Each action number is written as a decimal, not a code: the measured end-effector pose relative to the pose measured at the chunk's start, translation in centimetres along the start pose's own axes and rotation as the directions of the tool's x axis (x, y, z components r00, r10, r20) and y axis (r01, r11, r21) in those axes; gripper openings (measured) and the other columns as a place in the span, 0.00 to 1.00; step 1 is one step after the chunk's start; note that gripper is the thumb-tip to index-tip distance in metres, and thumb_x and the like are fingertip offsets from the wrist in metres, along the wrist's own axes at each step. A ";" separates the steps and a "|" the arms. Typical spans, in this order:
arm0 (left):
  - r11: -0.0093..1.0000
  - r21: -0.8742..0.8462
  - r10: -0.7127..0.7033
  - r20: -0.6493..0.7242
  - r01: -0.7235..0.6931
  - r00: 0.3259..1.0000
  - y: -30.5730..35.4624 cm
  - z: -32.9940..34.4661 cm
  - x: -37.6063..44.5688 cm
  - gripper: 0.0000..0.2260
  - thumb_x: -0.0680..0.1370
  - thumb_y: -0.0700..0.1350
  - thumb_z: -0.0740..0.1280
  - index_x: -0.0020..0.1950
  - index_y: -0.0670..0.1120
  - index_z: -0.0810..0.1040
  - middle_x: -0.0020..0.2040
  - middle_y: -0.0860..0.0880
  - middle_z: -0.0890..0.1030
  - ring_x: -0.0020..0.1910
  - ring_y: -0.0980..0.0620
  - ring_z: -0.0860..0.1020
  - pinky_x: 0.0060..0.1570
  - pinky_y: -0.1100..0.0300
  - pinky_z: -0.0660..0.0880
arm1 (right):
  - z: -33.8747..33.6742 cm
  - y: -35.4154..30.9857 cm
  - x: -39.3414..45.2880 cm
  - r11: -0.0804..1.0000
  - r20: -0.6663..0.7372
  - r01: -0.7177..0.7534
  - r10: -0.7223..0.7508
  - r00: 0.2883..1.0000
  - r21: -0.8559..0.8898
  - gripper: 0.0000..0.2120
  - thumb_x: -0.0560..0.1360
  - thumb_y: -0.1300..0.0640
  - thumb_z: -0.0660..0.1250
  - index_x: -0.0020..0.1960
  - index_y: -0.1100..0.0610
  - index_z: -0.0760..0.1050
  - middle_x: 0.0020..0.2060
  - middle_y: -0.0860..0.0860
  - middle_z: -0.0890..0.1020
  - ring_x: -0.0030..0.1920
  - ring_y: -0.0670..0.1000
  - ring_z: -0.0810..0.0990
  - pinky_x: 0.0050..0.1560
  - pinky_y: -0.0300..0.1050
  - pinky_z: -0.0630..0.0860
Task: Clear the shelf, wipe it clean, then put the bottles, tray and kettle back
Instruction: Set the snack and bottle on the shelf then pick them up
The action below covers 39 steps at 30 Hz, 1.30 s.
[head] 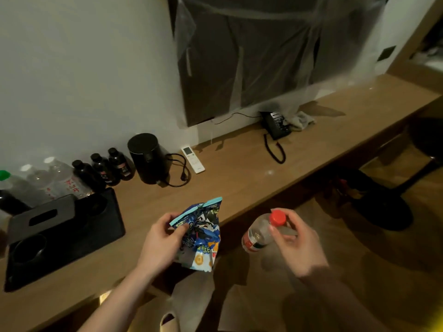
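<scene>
**So, the shelf is not cleared yet**

Now your left hand is closed on a snack bag. Your fingers pinch its top edge. Your right hand is closed around a bottle with a red cap. Your fingertips hold it just under the cap. Both things are off the shelf, out past its front edge, near the middle of your view.

You have a lot left to do. At 9 o'clock from your hands, the tray sits on the shelf with two cups and a flat box on it. Behind the tray, at about 10 o'clock, stand some clear bottles and then three dark bottles in a row by the wall. Next to them, at 11 o'clock, is the kettle with its cord lying loose beside it. A white remote lies just right of the cord. At 1 o'clock, a black phone sits by the wall with a grey cloth touching it.

So it looks like you are only at the start. You still need to take all of this off. Then you can wipe, maybe with that cloth. After that the bottles, tray and kettle go back. I cannot tell if any part of the shelf is wiped.
</scene>
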<state>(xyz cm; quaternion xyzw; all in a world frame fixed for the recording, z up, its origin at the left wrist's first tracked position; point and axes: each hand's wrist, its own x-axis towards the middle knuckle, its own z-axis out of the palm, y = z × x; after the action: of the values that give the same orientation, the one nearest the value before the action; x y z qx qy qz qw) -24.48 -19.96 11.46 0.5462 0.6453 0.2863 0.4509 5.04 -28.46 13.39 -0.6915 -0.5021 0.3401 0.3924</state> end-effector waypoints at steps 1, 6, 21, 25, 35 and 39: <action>1.000 -0.007 0.005 0.007 -0.005 1.000 0.8 1.9 -0.7 0.04 0.82 0.47 0.69 0.55 0.56 0.78 0.47 0.55 0.86 0.40 0.61 0.84 0.37 0.59 0.80 | -1.8 1.1 -0.2 1.000 0.003 0.020 -0.020 1.000 -0.017 0.16 0.78 0.47 0.71 0.64 0.37 0.74 0.57 0.37 0.81 0.56 0.36 0.80 0.57 0.38 0.80; 0.999 -0.036 0.011 0.019 -0.010 1.000 3.9 9.3 -3.9 0.04 0.82 0.46 0.69 0.56 0.51 0.79 0.47 0.51 0.86 0.36 0.61 0.83 0.32 0.64 0.77 | -9.1 5.3 -0.5 0.997 0.032 0.046 -0.044 0.999 -0.061 0.15 0.78 0.46 0.70 0.63 0.35 0.73 0.59 0.37 0.80 0.61 0.38 0.78 0.57 0.35 0.79; 0.997 0.056 0.040 0.106 -0.046 0.994 11.7 22.1 0.3 0.05 0.82 0.48 0.68 0.57 0.56 0.80 0.48 0.55 0.87 0.43 0.59 0.85 0.42 0.55 0.82 | -21.7 11.9 4.9 1.000 -0.070 -0.018 0.017 0.997 -0.017 0.17 0.78 0.46 0.70 0.65 0.34 0.72 0.60 0.35 0.78 0.62 0.38 0.77 0.56 0.35 0.75; 0.991 0.086 0.083 0.184 -0.100 0.979 14.9 27.9 4.9 0.05 0.81 0.50 0.69 0.57 0.57 0.79 0.49 0.56 0.86 0.44 0.58 0.85 0.42 0.55 0.82 | -25.9 13.8 8.8 0.996 -0.117 -0.089 0.085 0.990 -0.027 0.17 0.78 0.50 0.71 0.64 0.36 0.72 0.60 0.37 0.78 0.62 0.42 0.77 0.59 0.41 0.76; 0.967 0.162 0.136 0.329 -0.198 0.935 23.0 41.0 14.4 0.03 0.81 0.49 0.68 0.51 0.58 0.78 0.45 0.57 0.85 0.39 0.62 0.83 0.38 0.63 0.77 | -34.9 18.0 16.6 0.981 -0.345 -0.186 0.153 0.926 -0.062 0.09 0.77 0.49 0.72 0.55 0.41 0.75 0.48 0.41 0.82 0.52 0.44 0.82 0.53 0.45 0.79; 0.959 0.179 0.140 0.373 -0.219 0.917 25.8 46.1 16.2 0.02 0.82 0.48 0.68 0.53 0.55 0.78 0.45 0.57 0.85 0.38 0.64 0.83 0.35 0.65 0.76 | -38.3 20.0 17.8 0.955 -0.374 -0.282 0.229 0.899 -0.093 0.11 0.77 0.48 0.72 0.56 0.38 0.74 0.49 0.36 0.80 0.50 0.38 0.78 0.49 0.36 0.73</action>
<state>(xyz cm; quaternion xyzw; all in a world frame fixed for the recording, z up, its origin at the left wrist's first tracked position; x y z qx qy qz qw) 28.39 -3.83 9.56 0.6921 0.5269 0.1506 0.4698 51.41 -22.84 12.04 -0.8284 -0.3501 0.2195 0.3782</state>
